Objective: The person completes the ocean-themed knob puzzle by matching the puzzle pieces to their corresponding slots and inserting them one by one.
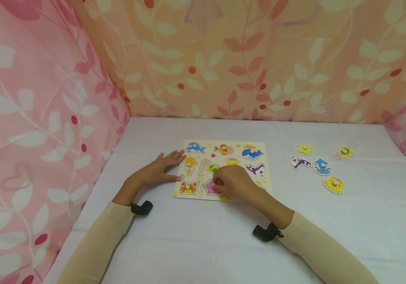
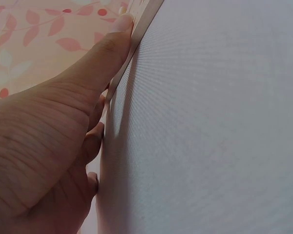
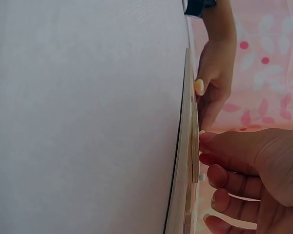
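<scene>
A wooden peg puzzle board (image 1: 238, 199) with sea animal pictures lies on the table. My right hand (image 1: 235, 181) is over its lower middle, thumb and forefinger pinching the knob of a pink starfish piece (image 1: 210, 187). From the side, in the right wrist view, the starfish piece (image 3: 195, 146) shows as a thin slab along the board's face. My left hand (image 1: 158, 169) rests at the board's left edge, fingers spread and thumb (image 2: 118, 36) on the rim. Near that thumb, a crab piece (image 1: 188, 187) and a seahorse piece (image 1: 190, 165) sit in the board.
Right of the board lie several loose pieces: a yellow star (image 1: 305, 148), a purple and white whale (image 1: 300, 162), a blue octopus (image 1: 322, 167), a yellow octopus (image 1: 333, 184) and a green and yellow turtle (image 1: 344, 152). Floral curtains (image 1: 242, 59) hang behind the white table (image 1: 203, 244).
</scene>
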Demonstrator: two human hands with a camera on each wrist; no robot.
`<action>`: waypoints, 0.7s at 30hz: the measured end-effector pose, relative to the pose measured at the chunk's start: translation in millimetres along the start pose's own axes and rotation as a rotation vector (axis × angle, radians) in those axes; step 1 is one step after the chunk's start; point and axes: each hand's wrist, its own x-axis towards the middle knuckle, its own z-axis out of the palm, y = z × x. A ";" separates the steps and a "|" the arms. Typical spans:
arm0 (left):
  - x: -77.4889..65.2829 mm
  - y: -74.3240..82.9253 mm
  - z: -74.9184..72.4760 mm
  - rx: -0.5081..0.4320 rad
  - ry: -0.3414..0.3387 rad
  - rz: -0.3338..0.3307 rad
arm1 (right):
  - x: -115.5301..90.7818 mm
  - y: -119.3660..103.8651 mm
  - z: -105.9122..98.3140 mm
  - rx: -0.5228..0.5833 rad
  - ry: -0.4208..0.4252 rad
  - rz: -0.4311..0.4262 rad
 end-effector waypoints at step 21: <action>-0.7 0.6 -0.8 0.000 0.007 0.014 | 2.2 -0.1 3.3 0.006 -0.014 -0.012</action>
